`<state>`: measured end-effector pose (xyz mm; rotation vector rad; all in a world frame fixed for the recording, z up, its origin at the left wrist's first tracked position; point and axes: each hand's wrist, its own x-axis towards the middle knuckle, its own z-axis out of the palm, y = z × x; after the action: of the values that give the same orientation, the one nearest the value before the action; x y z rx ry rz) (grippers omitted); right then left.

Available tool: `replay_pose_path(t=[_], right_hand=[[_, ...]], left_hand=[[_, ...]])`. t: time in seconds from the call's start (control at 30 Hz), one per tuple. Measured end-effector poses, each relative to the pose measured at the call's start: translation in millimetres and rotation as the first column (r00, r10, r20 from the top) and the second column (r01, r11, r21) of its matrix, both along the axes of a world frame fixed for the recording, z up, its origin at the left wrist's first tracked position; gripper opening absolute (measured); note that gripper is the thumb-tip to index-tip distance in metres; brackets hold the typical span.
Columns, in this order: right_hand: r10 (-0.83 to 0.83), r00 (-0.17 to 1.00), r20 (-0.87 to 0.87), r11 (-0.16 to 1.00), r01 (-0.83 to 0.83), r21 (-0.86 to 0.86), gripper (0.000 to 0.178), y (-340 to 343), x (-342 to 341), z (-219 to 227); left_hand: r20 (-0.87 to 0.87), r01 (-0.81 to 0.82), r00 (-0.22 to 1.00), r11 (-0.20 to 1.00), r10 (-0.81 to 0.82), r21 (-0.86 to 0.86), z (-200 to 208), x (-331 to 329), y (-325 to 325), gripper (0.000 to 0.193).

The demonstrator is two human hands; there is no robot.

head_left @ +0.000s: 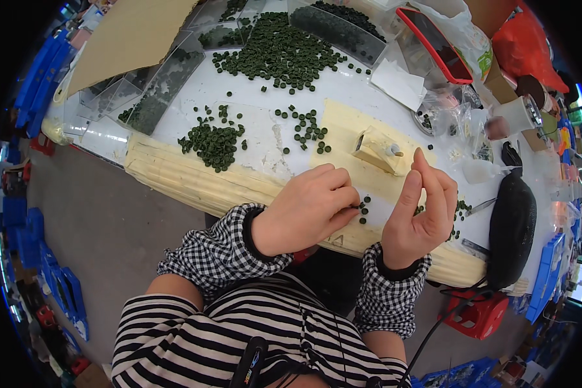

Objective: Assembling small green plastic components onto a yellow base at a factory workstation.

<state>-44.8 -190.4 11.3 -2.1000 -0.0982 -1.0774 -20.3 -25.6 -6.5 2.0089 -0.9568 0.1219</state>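
Note:
My left hand (313, 208) is closed, its thumb and fingertips pressed together beside a few small dark green round pieces (366, 200) near the table's front edge. Whatever it may pinch is too small to make out. My right hand (421, 216) is raised with thumb and forefinger close together, just right of a small cream-coloured block fixture (376, 154) with a grey peg. Anything between those fingertips cannot be made out. The fixture sits on a yellowish sheet (339, 123). More green pieces (460, 208) lie partly hidden behind my right hand.
A large heap of green pieces (275, 48) lies at the back, and a smaller pile (213, 143) at left. Clear plastic trays (165, 84), cardboard (126, 39), a red-cased phone (438, 46) and a black pouch (512, 220) surround the work area. Cream padding (194, 178) lines the front edge.

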Motion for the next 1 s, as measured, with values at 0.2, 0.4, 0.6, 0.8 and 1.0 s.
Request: replay_pose_path(t=[0.2,0.4,0.6,0.8,1.0], right_hand=[[-0.151,0.986,-0.070,0.982,0.141,-0.127,0.025,-9.3,10.6,0.9],[-0.098,0.987,-0.131,0.980,0.073,-0.186,0.018,-7.5,14.5,0.7],[-0.074,0.989,-0.127,0.977,0.046,-0.210,0.016,-7.9,15.7,-1.2],[-0.095,0.991,-0.091,0.974,0.074,-0.212,0.015,-3.2,19.4,2.2],[-0.088,0.991,-0.097,0.958,0.057,-0.282,0.016,-6.0,20.6,2.1]], left_hand=[[-0.180,-0.032,0.984,0.992,0.010,-0.118,7.8,-2.6,1.4,0.016],[-0.530,-0.075,0.824,0.888,-0.201,-0.454,12.0,-0.8,-3.7,0.020],[-0.776,-0.230,0.365,0.758,-0.515,-0.611,9.5,16.9,7.6,0.023],[-0.718,-0.305,0.271,0.650,-0.641,-0.696,-0.5,19.2,10.6,0.026],[-0.730,-0.360,0.222,0.642,-0.646,-0.677,3.4,19.4,10.2,0.026]])
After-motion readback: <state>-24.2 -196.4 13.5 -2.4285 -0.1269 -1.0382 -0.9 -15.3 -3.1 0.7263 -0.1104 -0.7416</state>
